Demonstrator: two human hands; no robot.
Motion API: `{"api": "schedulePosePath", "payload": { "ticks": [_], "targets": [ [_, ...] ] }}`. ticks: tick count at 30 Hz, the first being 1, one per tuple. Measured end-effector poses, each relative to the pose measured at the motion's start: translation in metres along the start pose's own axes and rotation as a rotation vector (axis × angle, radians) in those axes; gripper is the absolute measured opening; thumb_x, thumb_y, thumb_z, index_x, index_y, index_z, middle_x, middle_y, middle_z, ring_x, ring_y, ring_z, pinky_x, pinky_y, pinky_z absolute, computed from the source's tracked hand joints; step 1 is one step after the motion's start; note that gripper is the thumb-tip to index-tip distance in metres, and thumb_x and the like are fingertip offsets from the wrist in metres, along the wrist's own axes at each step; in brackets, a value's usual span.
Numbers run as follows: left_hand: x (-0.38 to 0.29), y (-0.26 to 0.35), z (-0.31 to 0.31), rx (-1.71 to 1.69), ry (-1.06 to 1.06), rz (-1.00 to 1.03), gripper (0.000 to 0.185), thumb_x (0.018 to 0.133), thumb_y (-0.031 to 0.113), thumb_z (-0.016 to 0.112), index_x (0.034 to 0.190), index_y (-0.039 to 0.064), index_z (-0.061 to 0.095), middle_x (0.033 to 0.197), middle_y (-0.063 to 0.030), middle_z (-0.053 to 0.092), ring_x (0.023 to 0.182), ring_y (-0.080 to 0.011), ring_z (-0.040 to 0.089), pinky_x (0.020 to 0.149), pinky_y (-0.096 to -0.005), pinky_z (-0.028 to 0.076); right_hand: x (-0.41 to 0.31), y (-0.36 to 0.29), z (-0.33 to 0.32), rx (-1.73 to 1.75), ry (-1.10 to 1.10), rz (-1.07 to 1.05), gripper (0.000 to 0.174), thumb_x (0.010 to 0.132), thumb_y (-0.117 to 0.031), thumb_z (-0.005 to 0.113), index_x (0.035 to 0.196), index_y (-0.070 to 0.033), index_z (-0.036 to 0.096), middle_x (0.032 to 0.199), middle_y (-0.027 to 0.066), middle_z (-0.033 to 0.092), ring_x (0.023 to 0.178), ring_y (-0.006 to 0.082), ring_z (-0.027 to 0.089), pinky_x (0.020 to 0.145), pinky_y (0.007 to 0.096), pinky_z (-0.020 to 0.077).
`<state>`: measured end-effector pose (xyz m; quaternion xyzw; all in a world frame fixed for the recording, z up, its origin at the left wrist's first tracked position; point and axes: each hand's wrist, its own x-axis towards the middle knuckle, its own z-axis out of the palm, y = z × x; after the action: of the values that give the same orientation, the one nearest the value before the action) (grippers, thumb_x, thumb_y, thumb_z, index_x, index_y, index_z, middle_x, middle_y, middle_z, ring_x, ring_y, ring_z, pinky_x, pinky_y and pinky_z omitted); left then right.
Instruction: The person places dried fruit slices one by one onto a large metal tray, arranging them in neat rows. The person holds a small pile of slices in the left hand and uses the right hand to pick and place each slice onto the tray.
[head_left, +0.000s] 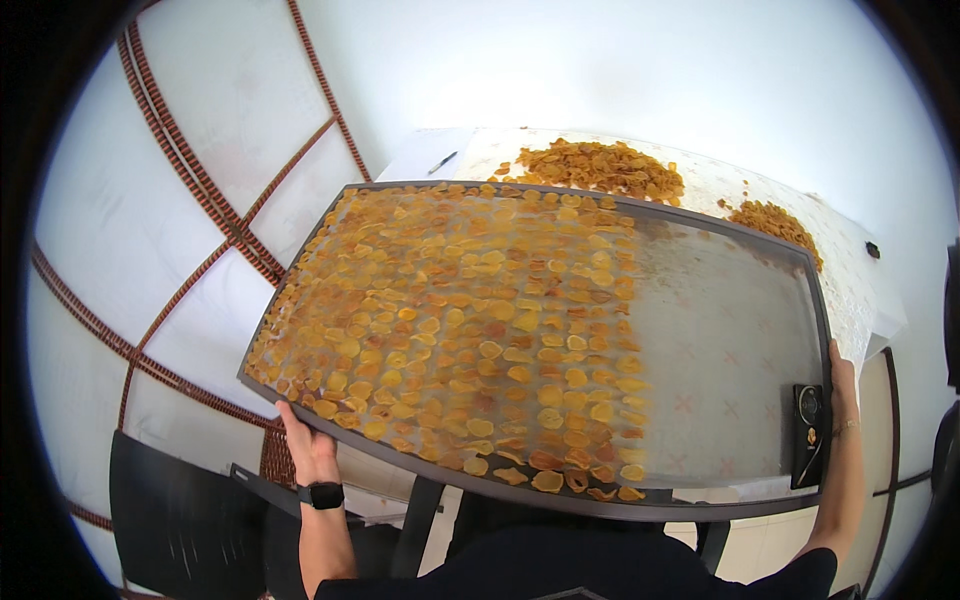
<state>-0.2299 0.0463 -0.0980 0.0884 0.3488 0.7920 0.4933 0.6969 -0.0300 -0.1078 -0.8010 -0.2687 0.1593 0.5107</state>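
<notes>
A wide panel (712, 360) of see-through sheet or mesh in a dark frame is held in front of me, its left side tilted. Rows of thin, dried yellow-orange slices (450, 322) cover its left and middle parts. The right third carries no slices. My left hand (309, 446), with a black watch on the wrist, grips the frame at the near left corner. At the right side, my right hand (843, 379) holds the frame's edge. Close to that hand, a black card or packet (808, 435) with a printed picture and writing lies against the frame.
Behind the panel stands a table with a patterned white cover (847, 255). On it lie a large heap of slices (600, 169), a smaller heap (776, 223), a pen (442, 163) and a small black object (871, 249). A black chair (187, 517) is at lower left.
</notes>
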Motion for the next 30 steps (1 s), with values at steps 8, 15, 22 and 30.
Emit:
{"api": "schedulePosePath", "payload": {
  "ticks": [8,15,22,30],
  "targets": [
    [0.006,0.014,-0.019,0.076,-0.004,0.006,0.062,0.104,0.051,0.043,0.148,0.007,0.041,0.149,-0.0105,0.046,0.133,-0.0309,0.045,0.113,-0.0466,0.036,0.010,0.008,0.005,0.018,-0.038,0.083,0.071,0.090,-0.057,0.065,0.092,0.014,0.071,0.082,0.0143,0.071,0.070,0.0184,0.064,0.064,0.0335,0.0496],
    [-0.007,0.015,-0.008,0.097,0.087,0.029,0.066,0.102,0.053,0.046,0.148,0.007,0.040,0.151,-0.0102,0.043,0.134,-0.0299,0.044,0.114,-0.0460,0.036,0.007,-0.010,0.012,-0.115,-0.002,0.080,0.070,0.090,-0.056,0.065,0.085,0.014,0.071,0.078,0.0155,0.070,0.067,0.0204,0.064,0.062,0.0338,0.0490],
    [-0.015,0.022,-0.011,0.154,0.061,-0.026,0.072,0.100,0.058,0.047,0.151,0.009,0.034,0.154,-0.0104,0.038,0.136,-0.0295,0.042,0.116,-0.0444,0.034,0.007,-0.020,0.006,-0.139,0.004,0.091,0.070,0.088,-0.057,0.066,0.083,0.012,0.072,0.077,0.0170,0.070,0.068,0.0219,0.065,0.064,0.0362,0.0499],
    [-0.007,0.035,-0.037,0.214,-0.153,-0.029,0.072,0.098,0.057,0.051,0.152,0.011,0.034,0.154,-0.0105,0.038,0.137,-0.0317,0.041,0.115,-0.0491,0.035,0.005,-0.025,0.012,-0.147,-0.010,0.068,0.068,0.089,-0.054,0.066,0.084,0.013,0.071,0.077,0.0174,0.070,0.068,0.0226,0.065,0.065,0.0359,0.0498]
  ]
}}
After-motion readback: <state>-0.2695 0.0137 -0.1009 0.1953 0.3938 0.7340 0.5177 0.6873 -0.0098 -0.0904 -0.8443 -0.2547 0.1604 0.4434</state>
